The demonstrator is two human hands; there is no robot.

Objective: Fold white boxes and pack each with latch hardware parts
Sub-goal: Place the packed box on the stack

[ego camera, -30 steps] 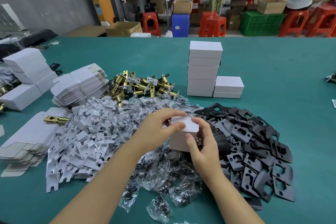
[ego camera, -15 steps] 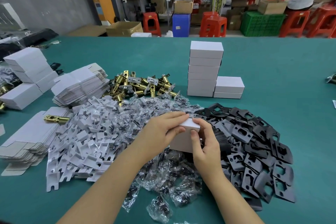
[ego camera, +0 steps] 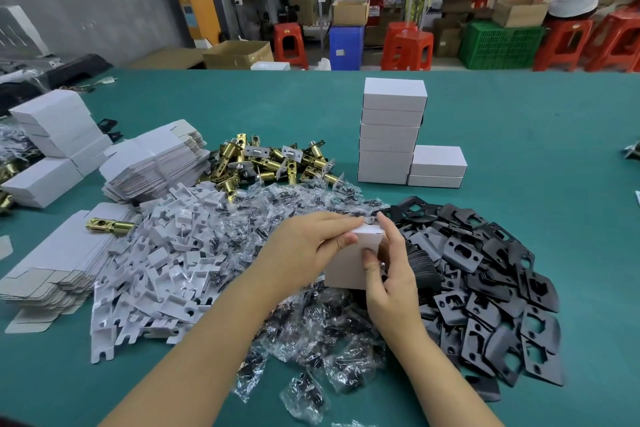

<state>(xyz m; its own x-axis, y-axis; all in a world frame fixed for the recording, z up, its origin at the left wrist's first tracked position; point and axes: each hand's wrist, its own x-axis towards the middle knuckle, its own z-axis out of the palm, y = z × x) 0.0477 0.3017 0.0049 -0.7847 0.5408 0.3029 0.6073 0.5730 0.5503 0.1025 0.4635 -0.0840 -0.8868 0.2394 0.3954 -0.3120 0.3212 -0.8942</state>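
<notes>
White box (ego camera: 349, 263) sits above the bagged screws (ego camera: 311, 329), its lid now pressed down where a second ago it stood ajar; left hand (ego camera: 304, 246) curls over the top, right hand (ego camera: 389, 270) pinches the end flap (nearly closed, I'd say).

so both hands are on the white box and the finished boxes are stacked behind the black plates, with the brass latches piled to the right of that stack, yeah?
Not quite: in the head view the brass latches lie left of the stack of finished boxes, not right. Otherwise correct: the left hand and right hand hold the white box, with the stack behind the black plates.
</notes>
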